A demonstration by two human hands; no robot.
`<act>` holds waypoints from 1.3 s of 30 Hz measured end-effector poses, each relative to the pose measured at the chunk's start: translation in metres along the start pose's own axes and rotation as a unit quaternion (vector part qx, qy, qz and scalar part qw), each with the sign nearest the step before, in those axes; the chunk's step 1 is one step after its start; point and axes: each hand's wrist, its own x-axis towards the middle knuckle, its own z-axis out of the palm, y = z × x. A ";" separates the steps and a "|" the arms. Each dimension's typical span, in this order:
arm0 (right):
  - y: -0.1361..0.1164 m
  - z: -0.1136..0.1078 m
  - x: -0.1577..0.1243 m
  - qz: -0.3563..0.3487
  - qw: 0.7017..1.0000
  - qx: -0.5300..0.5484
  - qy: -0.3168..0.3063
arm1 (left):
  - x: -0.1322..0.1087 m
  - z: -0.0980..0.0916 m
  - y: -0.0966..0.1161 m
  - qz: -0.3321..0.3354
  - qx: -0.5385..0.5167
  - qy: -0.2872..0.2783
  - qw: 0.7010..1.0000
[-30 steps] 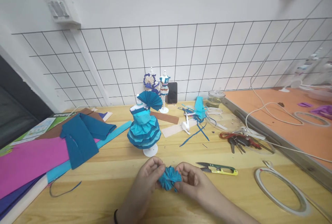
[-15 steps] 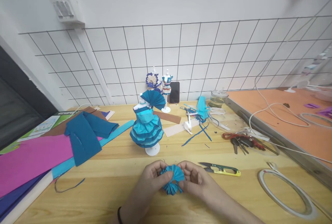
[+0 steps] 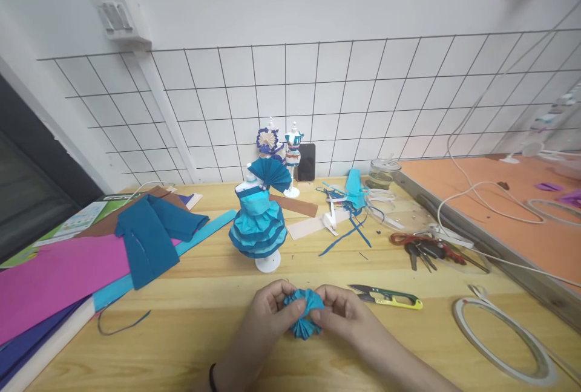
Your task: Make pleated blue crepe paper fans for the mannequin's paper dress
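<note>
Both my hands pinch a small pleated teal paper fan (image 3: pixel 304 314) low over the wooden table (image 3: pixel 190 325). My left hand (image 3: pixel 269 310) grips its left side with thumb and fingers closed. My right hand (image 3: pixel 341 311) grips its right side the same way. Just beyond them stands a small mannequin in a layered blue paper dress (image 3: pixel 259 222) on a white round base, with a teal fan at its shoulder.
Yellow-handled thread snips (image 3: pixel 387 297) lie right of my hands. A tape ring (image 3: pixel 502 339) sits at the right. Keys and red scissors (image 3: pixel 424 248) lie further back. Pink, blue and teal paper sheets (image 3: pixel 68 265) cover the left. Two small mannequins (image 3: pixel 279 147) and a phone (image 3: pixel 307 162) stand by the wire grid.
The fan has been turned and squeezed between my fingers, showing less of its face. My view has shifted slightly left and my hands sit a little further right in the picture.
</note>
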 end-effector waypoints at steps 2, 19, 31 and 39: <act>0.001 0.000 0.000 0.003 1.000 -0.016 0.007 | 0.000 -0.001 0.000 0.010 -0.002 0.013 1.000; -0.004 0.003 0.000 0.017 1.000 -0.003 0.018 | -0.001 0.003 -0.002 0.033 0.004 0.002 0.999; -0.010 0.004 0.000 -0.004 0.999 -0.018 0.031 | -0.001 0.005 0.000 0.011 0.022 0.030 0.999; -0.005 0.001 0.000 -0.009 0.998 -0.042 0.055 | -0.004 0.008 0.006 -0.046 -0.054 0.044 0.997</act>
